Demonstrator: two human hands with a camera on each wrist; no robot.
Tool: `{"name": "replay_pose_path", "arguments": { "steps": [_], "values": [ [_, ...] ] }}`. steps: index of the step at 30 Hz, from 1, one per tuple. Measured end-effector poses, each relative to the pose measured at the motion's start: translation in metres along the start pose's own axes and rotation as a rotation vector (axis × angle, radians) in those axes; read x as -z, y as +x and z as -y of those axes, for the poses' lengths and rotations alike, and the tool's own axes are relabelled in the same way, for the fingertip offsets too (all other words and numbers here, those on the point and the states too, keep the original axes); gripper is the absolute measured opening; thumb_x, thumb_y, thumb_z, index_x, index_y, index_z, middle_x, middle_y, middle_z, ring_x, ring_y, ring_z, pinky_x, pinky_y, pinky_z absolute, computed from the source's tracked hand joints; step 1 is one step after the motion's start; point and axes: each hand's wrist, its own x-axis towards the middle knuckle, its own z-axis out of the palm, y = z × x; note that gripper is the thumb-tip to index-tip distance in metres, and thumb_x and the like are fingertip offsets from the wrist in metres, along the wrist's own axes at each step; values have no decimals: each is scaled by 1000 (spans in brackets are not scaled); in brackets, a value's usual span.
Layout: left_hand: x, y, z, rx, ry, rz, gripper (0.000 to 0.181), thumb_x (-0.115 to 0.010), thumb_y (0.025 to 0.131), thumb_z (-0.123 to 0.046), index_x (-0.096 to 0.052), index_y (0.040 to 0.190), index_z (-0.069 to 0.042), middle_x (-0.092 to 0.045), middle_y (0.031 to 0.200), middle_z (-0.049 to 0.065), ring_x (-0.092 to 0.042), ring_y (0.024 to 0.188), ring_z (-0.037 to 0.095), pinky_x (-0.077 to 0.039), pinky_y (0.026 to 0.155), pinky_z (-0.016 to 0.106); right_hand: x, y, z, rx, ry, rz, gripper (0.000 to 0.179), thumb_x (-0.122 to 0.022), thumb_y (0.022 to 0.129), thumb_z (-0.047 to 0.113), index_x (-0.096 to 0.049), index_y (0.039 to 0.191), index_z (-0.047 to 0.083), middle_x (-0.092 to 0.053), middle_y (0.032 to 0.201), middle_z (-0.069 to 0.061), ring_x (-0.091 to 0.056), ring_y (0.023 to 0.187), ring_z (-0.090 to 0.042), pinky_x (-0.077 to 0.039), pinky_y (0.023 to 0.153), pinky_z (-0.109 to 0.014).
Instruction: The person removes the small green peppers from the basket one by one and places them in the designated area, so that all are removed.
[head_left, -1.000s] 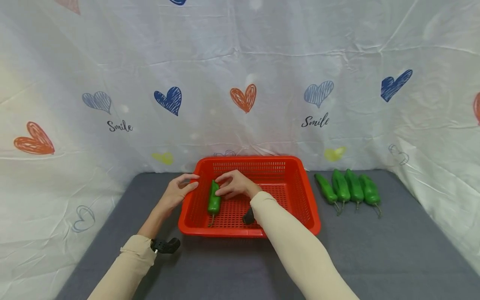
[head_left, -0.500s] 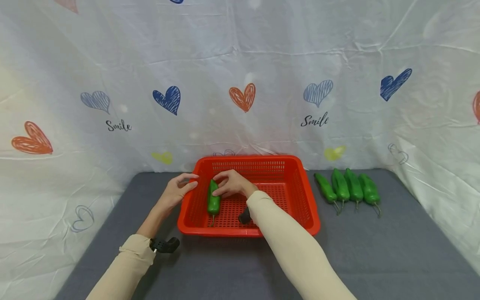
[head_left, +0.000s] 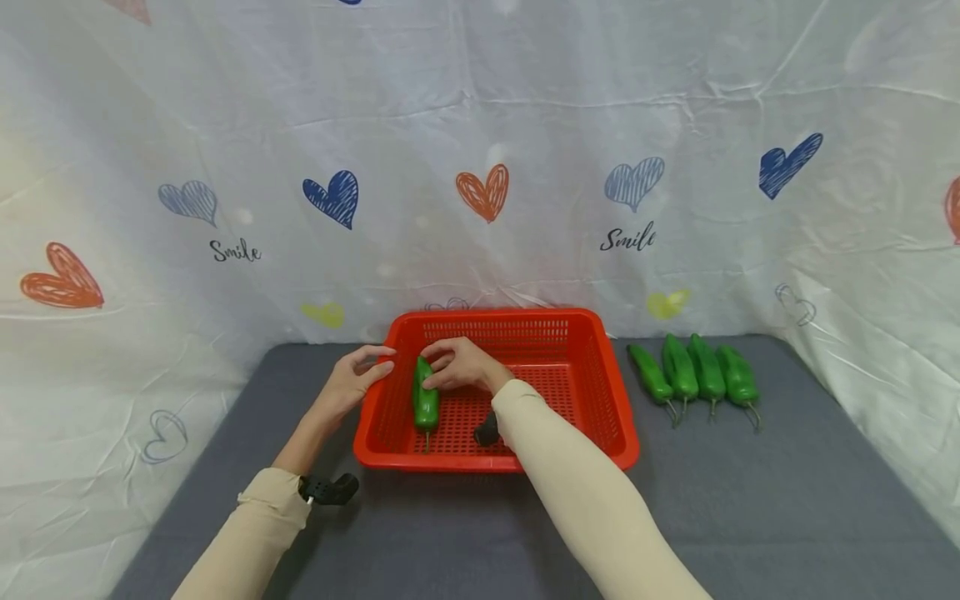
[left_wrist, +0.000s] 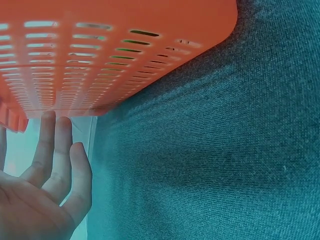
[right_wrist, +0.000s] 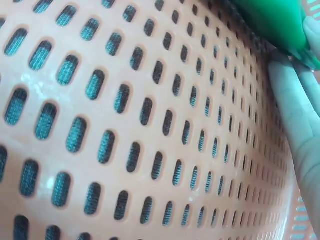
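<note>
A red perforated plastic basket (head_left: 450,461) stands on the grey cloth, and a long green pepper (head_left: 427,408) lies inside near its left wall. The stem of this pepper points toward me. My right hand (head_left: 461,364) reaches in and pinches the pepper near its far end; in the right wrist view the green pepper (right_wrist: 272,22) shows between thumb and fingers. My left hand (head_left: 348,383) touches the basket's left side. In the left wrist view that hand's fingers (left_wrist: 62,160) are fairly straight, with tips close against the perforated outer wall.
Several green peppers (head_left: 708,379) lie side by side to the right of the basket, stems toward me. A white curtain (head_left: 480,125) with hearts hangs behind the grey table cloth (head_left: 787,500). A black wrist camera (head_left: 330,490) sits on the left wrist.
The stem end of the pepper in the basket has swung slightly right. My right hand has shifted a little left with it. The left hand stays at the basket's side.
</note>
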Motion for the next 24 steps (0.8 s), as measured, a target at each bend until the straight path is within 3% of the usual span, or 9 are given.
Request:
{"name": "replay_pose_path", "arguments": {
  "steps": [12, 24],
  "values": [
    [0, 0, 0, 7, 9, -8, 44, -63, 104, -23, -54, 141, -3, -54, 138, 27, -66, 105, 31, -59, 78, 41, 2, 1, 1, -9, 129, 41, 51, -73, 89, -9, -60, 138, 0, -66, 117, -26, -69, 96, -31, -57, 82, -52],
    [0, 2, 3, 9, 25, -16, 42, -63, 104, -22, -55, 139, -1, -55, 135, 29, -67, 102, 32, -59, 76, 41, 13, -2, 3, 34, 126, 35, 50, -74, 89, -9, -61, 137, 0, -68, 113, -25, -70, 96, -30, -57, 81, -52]
  ]
}}
